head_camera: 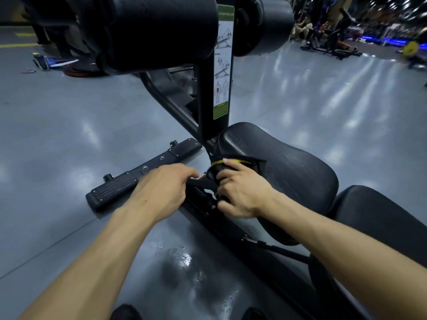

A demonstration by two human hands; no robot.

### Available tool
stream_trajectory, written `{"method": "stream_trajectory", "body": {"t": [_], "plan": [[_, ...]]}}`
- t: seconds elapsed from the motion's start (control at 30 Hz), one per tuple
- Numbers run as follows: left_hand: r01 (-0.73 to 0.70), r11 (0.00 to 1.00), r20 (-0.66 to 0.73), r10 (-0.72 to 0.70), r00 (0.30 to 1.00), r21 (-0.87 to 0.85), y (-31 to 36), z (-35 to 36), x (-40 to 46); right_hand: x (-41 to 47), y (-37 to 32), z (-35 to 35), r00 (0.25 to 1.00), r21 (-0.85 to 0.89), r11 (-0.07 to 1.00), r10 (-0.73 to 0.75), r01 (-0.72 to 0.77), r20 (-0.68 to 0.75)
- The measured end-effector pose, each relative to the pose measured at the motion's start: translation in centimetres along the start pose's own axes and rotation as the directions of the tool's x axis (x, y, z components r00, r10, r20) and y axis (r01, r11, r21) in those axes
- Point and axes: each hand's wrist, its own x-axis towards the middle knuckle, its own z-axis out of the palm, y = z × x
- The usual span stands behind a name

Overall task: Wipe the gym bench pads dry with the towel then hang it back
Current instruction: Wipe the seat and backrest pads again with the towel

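A black towel (233, 165) with a yellow edge lies bunched at the near left edge of the black seat pad (286, 162). My right hand (240, 192) grips the towel with curled fingers, pressed against the pad's side. My left hand (168, 185) reaches in from the left, its fingertips at the towel's lower corner above the black frame rail (203, 204); whether it holds the cloth is hidden. A second pad (381, 218) sits at the right. Two black roller pads (161, 31) hang above on the upright post (208, 93).
A black foot bar (138, 174) with bolts lies on the grey floor to the left. Wet drops glisten on the floor (184, 257) near my shoes. An instruction sticker (223, 65) runs down the post. Other gym machines and people stand far right.
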Motion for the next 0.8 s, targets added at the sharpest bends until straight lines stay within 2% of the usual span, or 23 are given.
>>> {"method": "stream_trajectory", "body": {"t": [0.17,0.33,0.47,0.6,0.8], "plan": [[0.007,0.999,0.048,-0.009,0.999,0.047,0.0,0.4,-1.4,2.5,-0.5,0.5,0.997,0.005,0.998,0.069,-0.069,-0.028],[-0.037,0.997,0.105,0.03,0.994,0.072,2.8,1.6,-2.4,-4.7,-2.4,1.0,0.998,0.013,0.999,0.044,-0.043,-0.04],[-0.115,0.993,0.139,0.11,0.984,0.031,5.1,2.6,-3.5,-9.8,-4.2,1.0,0.991,0.07,0.994,0.09,-0.083,-0.096],[-0.135,0.991,0.155,0.133,0.979,0.005,5.8,2.5,-4.9,-14.0,-5.8,0.5,0.976,0.152,0.978,0.162,-0.14,-0.147],[-0.132,0.989,0.144,0.14,0.98,-0.061,4.4,1.0,-6.8,-18.4,-6.7,0.1,0.97,0.152,0.964,0.231,-0.218,-0.076]]}}
